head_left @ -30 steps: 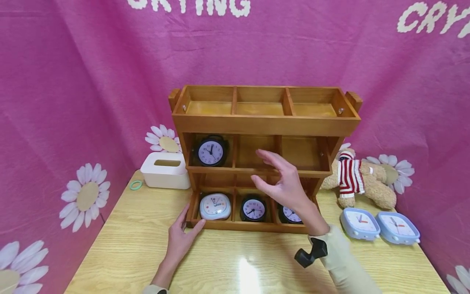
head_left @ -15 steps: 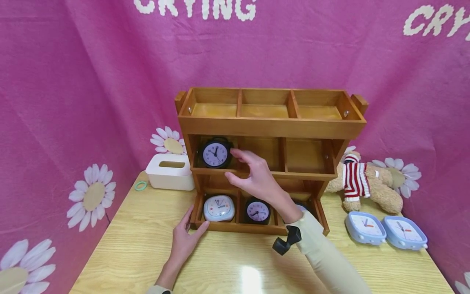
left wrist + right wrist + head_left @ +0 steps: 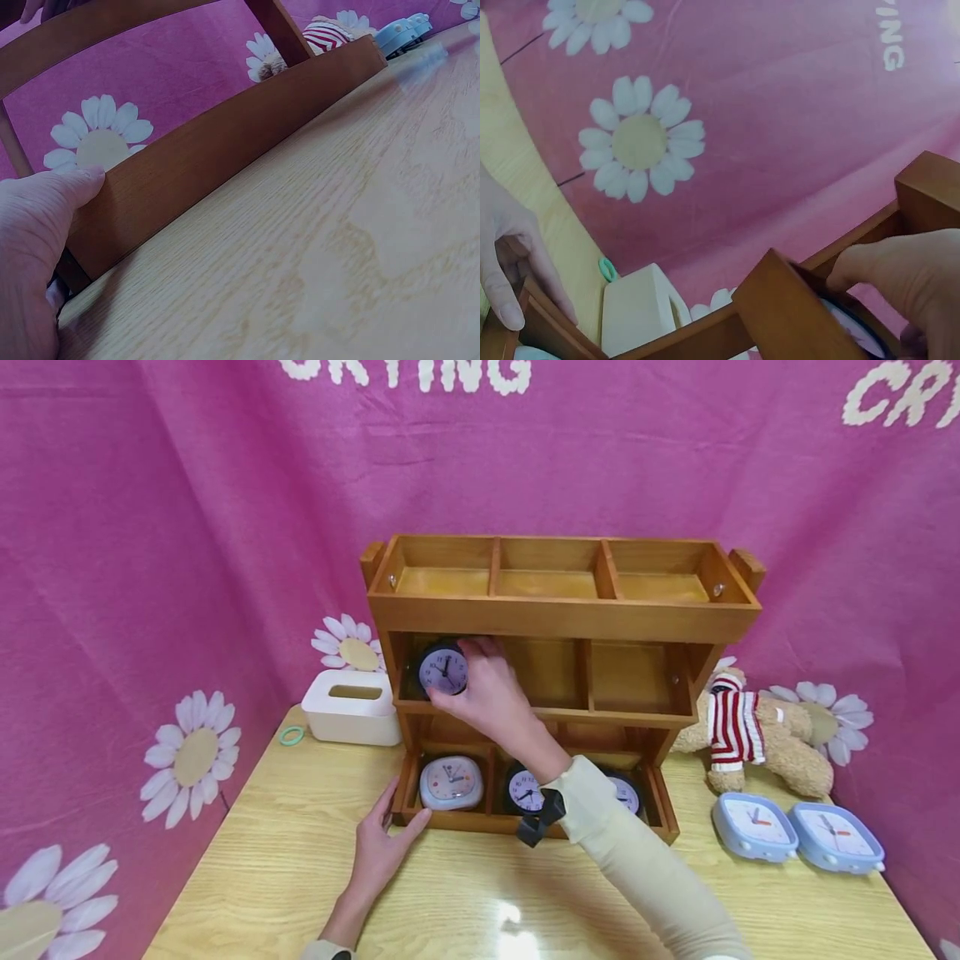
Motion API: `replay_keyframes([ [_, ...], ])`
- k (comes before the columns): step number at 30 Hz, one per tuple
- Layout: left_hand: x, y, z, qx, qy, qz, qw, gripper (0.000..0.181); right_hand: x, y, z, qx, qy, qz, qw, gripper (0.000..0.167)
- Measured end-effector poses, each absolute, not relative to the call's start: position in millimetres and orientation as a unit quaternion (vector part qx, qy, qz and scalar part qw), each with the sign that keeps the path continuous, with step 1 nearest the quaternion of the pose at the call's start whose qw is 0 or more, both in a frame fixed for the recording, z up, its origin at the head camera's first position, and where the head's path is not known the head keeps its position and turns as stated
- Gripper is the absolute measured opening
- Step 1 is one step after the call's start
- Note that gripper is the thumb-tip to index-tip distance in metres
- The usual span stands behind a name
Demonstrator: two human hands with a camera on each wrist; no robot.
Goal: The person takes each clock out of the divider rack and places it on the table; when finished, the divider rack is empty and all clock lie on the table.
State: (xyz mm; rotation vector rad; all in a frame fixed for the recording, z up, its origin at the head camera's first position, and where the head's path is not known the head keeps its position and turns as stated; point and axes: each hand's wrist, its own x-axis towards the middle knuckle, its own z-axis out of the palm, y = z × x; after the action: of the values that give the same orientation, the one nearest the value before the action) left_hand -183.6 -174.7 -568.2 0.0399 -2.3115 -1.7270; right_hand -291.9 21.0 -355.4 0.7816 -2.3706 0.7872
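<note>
Black clock: sat at left end of shelf's middle tier, left of frame centre.
Right hand: pinched clock's side, probably because space above was restricted.
Left hand: spread around shelf's lower-left corner, apparently for steadiness.
Left wrist view: showed thumb against front board; omitted black clock.

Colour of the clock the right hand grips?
Black rim, pale lilac dial on that clock; clearest in the head view.

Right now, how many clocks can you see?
6: one black clock in the right hand at the middle tier; a pale clock and two black clocks, both partly hidden by the right arm, on the bottom tier; two blue clocks on the table.
</note>
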Motion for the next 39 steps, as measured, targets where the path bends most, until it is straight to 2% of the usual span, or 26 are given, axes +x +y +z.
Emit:
replay_keyframes([
  [7,-184,-173,-567,0.012,-0.798,-0.589,0.130,0.080,-287,9,-356,0.230,-0.912,0.185,0.286,0.066],
  [13,-182,-174,-567,0.014,-0.795,-0.591,0.133,0.080,-287,-2,-348,0.183,-0.939,0.157,0.246,0.077],
  [16,-183,-174,-567,0.014,-0.795,-0.592,0.133,0.080,-289,-5,-344,0.172,-0.946,0.150,0.230,0.074],
  [21,-183,-173,-568,0.010,-0.792,-0.595,0.136,0.079,-291,-6,-344,0.176,-0.946,0.144,0.229,0.064],
  [26,-184,-172,-568,0.005,-0.793,-0.592,0.143,0.078,-294,-6,-344,0.190,-0.940,0.151,0.240,0.063],
  [30,-184,-172,-567,0.001,-0.794,-0.593,0.137,0.077,-295,-5,-342,0.201,-0.933,0.173,0.243,0.067],
  [36,-183,-173,-566,0.005,-0.789,-0.601,0.129,0.078,-294,-3,-339,0.216,-0.924,0.210,0.236,0.084],
  [39,-183,-172,-566,0.006,-0.789,-0.601,0.128,0.078,-291,0,-338,0.214,-0.920,0.228,0.237,0.079],
])
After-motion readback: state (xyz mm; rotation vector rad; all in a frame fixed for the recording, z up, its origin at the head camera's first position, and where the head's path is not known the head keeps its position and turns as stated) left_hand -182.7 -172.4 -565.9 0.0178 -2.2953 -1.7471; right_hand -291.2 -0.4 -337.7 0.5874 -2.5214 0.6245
